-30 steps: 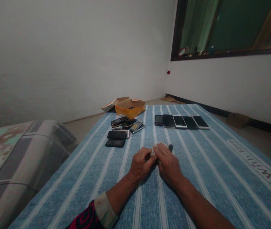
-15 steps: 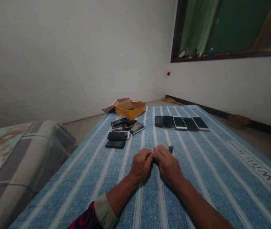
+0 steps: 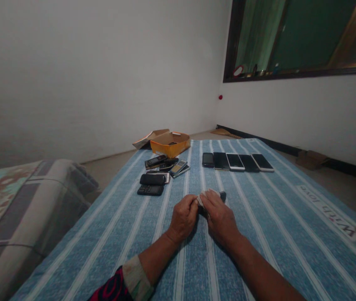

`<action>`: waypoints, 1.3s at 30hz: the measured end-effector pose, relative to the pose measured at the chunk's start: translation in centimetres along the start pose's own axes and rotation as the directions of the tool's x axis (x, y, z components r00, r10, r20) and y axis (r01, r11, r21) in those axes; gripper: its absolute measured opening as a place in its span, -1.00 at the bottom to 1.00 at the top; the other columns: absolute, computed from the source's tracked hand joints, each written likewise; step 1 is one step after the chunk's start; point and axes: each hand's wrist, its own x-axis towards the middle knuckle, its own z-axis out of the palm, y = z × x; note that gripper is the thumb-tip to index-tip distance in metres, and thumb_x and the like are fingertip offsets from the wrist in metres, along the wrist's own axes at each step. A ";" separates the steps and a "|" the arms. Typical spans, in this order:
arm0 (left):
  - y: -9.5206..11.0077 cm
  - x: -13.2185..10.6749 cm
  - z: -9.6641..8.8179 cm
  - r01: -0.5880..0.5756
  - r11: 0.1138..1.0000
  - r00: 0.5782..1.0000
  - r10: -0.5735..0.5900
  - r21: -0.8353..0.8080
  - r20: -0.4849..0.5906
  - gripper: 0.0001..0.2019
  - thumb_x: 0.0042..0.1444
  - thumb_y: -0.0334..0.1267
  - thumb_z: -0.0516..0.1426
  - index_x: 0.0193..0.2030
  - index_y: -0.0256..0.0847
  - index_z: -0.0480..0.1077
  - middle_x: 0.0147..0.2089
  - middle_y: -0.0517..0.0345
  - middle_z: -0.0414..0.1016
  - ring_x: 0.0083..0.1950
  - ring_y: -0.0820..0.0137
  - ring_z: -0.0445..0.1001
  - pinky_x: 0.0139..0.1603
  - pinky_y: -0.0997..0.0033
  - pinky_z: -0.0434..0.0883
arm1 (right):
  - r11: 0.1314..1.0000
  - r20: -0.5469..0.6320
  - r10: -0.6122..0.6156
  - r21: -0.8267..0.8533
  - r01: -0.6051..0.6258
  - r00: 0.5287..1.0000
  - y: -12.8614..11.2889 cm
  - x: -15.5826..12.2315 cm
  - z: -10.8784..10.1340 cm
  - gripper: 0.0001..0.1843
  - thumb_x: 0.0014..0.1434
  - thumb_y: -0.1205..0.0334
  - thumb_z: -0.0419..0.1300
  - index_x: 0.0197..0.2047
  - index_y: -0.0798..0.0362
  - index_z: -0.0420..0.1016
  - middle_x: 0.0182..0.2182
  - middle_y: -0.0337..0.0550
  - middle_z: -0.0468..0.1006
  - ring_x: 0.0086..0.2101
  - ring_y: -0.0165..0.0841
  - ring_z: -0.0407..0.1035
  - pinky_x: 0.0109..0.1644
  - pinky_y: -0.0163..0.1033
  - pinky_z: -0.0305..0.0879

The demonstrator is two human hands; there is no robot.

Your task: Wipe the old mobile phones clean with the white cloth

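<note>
My left hand (image 3: 182,218) is closed, its thumb and fingers pinching the near-left end of a dark phone that both hands mostly cover. Over the phone lies my right hand (image 3: 222,218), its fingers wrapped around a crumpled whitish cloth (image 3: 200,201) pressed against the surface. Only the dark far end of the phone (image 3: 223,196) sticks out past the right fingers. Both hands meet just above the blue striped tablecloth (image 3: 153,267).
To the left lies a loose group of keypad phones (image 3: 151,190). Behind them stands an open orange box (image 3: 171,147) with its flap up. Several touchscreen phones (image 3: 235,161) form a row at the right rear. A covered seat or bed (image 3: 49,200) is at far left.
Both hands stay together on the phone, with only a slight shift of the right fingers and cloth. The whole view has moved very slightly.
</note>
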 end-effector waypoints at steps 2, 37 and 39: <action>0.1 0.1 0.0 0.004 1.000 1.000 -0.004 0.027 -0.008 -0.80 0.23 -0.27 -0.04 -0.36 -0.18 0.35 -0.49 0.24 0.37 -0.44 0.42 0.38 -0.37 0.45 0.33 | 1.000 -0.003 0.006 -0.007 -0.006 1.000 -0.1 0.0 0.0 -0.46 0.10 0.57 -0.03 0.13 0.15 0.42 0.07 0.08 0.49 0.16 -0.15 0.27 0.18 -0.02 0.34; 0.0 -0.2 -0.2 0.190 0.974 0.982 -0.189 -0.127 0.025 -0.66 0.28 -0.12 -0.05 -0.51 -0.16 0.21 -0.58 0.29 0.25 -0.54 0.44 0.33 -0.46 0.44 0.33 | 1.000 0.045 0.019 0.008 -0.020 0.999 -0.3 0.1 -0.3 -0.46 0.12 0.56 0.00 0.16 0.15 0.41 0.10 0.12 0.47 0.19 -0.13 0.25 0.19 0.03 0.33; -0.1 -0.2 -0.2 0.187 0.972 0.982 -0.187 -0.145 0.012 -0.71 0.27 -0.15 -0.04 -0.43 -0.18 0.31 -0.54 0.27 0.32 -0.50 0.43 0.39 -0.42 0.43 0.38 | 1.000 0.051 0.012 0.010 -0.013 0.999 -0.1 0.1 -0.3 -0.42 0.10 0.58 0.00 0.18 0.14 0.39 0.11 0.12 0.46 0.21 -0.15 0.22 0.20 0.03 0.32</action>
